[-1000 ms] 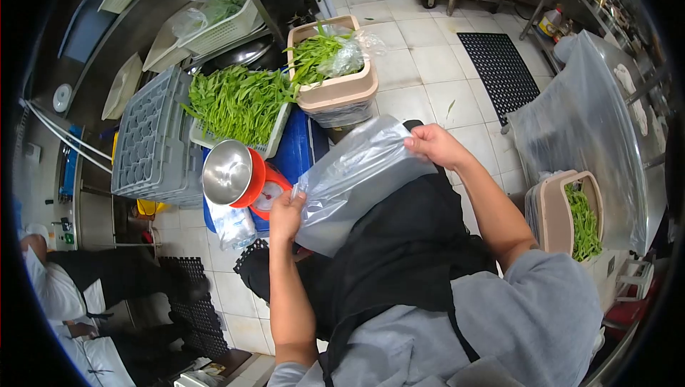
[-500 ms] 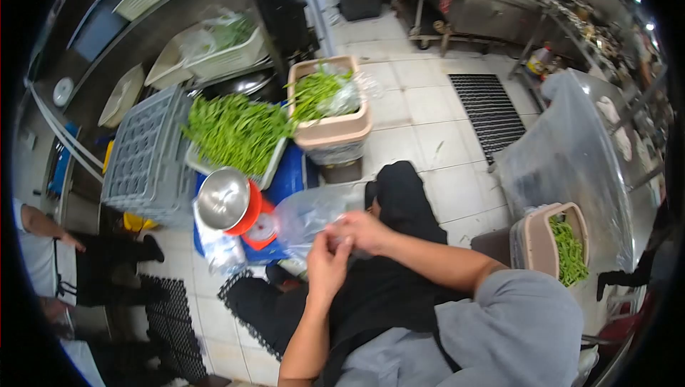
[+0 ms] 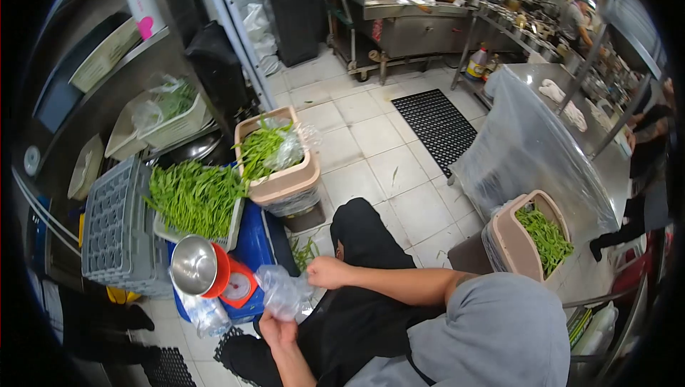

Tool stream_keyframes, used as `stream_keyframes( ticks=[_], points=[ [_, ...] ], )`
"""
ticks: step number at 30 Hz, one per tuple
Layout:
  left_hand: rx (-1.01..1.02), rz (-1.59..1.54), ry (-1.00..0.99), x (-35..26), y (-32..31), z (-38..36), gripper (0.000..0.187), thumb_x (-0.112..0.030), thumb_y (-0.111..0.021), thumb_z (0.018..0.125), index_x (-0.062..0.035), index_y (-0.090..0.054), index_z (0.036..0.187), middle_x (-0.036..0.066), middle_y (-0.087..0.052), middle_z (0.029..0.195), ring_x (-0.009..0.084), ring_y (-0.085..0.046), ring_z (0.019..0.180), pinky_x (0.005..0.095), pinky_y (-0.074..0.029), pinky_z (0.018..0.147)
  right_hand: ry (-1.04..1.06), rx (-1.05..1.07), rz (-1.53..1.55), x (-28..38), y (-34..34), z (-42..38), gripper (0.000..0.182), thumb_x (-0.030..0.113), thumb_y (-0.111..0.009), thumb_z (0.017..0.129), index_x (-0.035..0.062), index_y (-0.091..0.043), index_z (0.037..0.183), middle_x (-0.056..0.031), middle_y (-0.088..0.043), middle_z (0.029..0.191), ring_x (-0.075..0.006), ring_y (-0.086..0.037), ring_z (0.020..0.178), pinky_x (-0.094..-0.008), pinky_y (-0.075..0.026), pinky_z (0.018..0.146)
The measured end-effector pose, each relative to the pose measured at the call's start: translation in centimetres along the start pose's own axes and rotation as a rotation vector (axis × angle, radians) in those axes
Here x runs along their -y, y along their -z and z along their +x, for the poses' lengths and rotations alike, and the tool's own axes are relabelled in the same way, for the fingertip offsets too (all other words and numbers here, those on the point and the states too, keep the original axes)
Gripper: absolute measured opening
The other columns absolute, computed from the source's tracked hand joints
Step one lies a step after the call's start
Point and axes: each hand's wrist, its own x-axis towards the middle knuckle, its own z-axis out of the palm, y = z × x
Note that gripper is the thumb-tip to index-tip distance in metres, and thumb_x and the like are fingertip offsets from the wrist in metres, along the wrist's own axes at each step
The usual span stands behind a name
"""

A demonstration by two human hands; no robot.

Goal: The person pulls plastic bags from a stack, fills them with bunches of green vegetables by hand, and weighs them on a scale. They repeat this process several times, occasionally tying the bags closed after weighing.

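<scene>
A crumpled clear plastic bag point(image 3: 283, 293) is stretched between my two hands, above my lap. My left hand point(image 3: 278, 330) is closed on its lower edge. My right hand point(image 3: 328, 273), in a fist, grips its right side. Just left of the bag stands an orange kitchen scale point(image 3: 238, 285) with a round dial and a steel bowl point(image 3: 194, 265) on top. Behind the scale, a pale basket point(image 3: 234, 226) is heaped with leafy greens point(image 3: 196, 198). A pack of clear bags point(image 3: 207, 315) lies below the bowl.
A beige bin point(image 3: 285, 191) with greens and plastic stands ahead; another beige bin point(image 3: 492, 240) holds greens at right. Grey crates point(image 3: 118, 230) are stacked at left. A plastic-draped steel table point(image 3: 528, 144) and a black mat point(image 3: 435, 126) lie beyond. A person point(image 3: 574, 19) is at the far right.
The view has swung right and up. My hands have moved apart, from close together to either side of the bag, which is now bunched and puffed between them.
</scene>
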Motion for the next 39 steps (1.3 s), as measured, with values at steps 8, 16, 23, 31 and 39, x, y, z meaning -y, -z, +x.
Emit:
stream_keyframes(
  ticks=[8, 16, 23, 31, 39],
  points=[
    [0.198, 1.819, -0.523, -1.9, -0.1, -1.5, 0.017, -0.008, -0.062, 0.089, -0.0060, -0.052, 0.103, 0.005, -0.056, 0.091, 0.0158, -0.053, 0.076, 0.0329, -0.047, 0.072, -0.401, -0.114, 1.314, -2.0, -0.4, 2.1, 0.013, 0.000, -0.051, 0.083, 0.0085, -0.048, 0.092, -0.0055, -0.056, 0.077, -0.0197, -0.058, 0.067, -0.0385, -0.048, 0.052],
    [0.003, 0.129, 0.032, -4.8, 4.7, 3.3, 0.022, -0.012, -0.046, 0.095, -0.0036, -0.054, 0.114, 0.012, -0.065, 0.106, 0.0274, -0.067, 0.093, 0.0425, -0.059, 0.080, -0.091, -0.100, 0.369, -4.0, -2.4, 1.4, 0.016, 0.013, -0.051, 0.081, 0.0037, -0.064, 0.084, -0.0135, -0.057, 0.068, -0.0268, -0.052, 0.060, -0.0420, -0.044, 0.062],
    [-0.162, 0.690, -0.402, -2.2, -3.8, 0.4, 0.020, -0.009, -0.046, 0.092, -0.0030, -0.054, 0.109, 0.010, -0.066, 0.102, 0.0231, -0.067, 0.089, 0.0358, -0.056, 0.077, 0.375, -0.455, -0.102, 3.9, 0.4, -2.7, 0.025, 0.019, -0.067, 0.081, 0.0042, -0.059, 0.099, -0.0154, -0.062, 0.101, -0.0358, -0.058, 0.106, -0.0425, -0.046, 0.085],
    [0.004, 2.006, -0.802, -0.6, -6.0, -0.6, 0.024, -0.006, -0.062, 0.085, 0.0036, -0.056, 0.106, 0.015, -0.063, 0.085, 0.0276, -0.058, 0.074, 0.0393, -0.047, 0.071, 0.284, -0.413, -0.105, 2.4, -0.8, 1.7, 0.021, 0.013, -0.058, 0.084, 0.0034, -0.054, 0.103, -0.0202, -0.064, 0.070, -0.0424, -0.065, 0.068, -0.0522, -0.050, 0.060],
    [0.307, 0.150, 0.071, -3.9, -2.1, 0.3, 0.048, -0.002, -0.059, 0.086, -0.0005, -0.050, 0.133, 0.011, -0.066, 0.103, 0.0215, -0.066, 0.083, 0.0397, -0.057, 0.075, -0.129, -0.141, 0.263, -1.7, -0.6, 1.7, 0.017, 0.013, -0.057, 0.091, 0.0048, -0.062, 0.105, -0.0177, -0.068, 0.093, -0.0315, -0.066, 0.084, -0.0439, -0.052, 0.070]
  ],
)
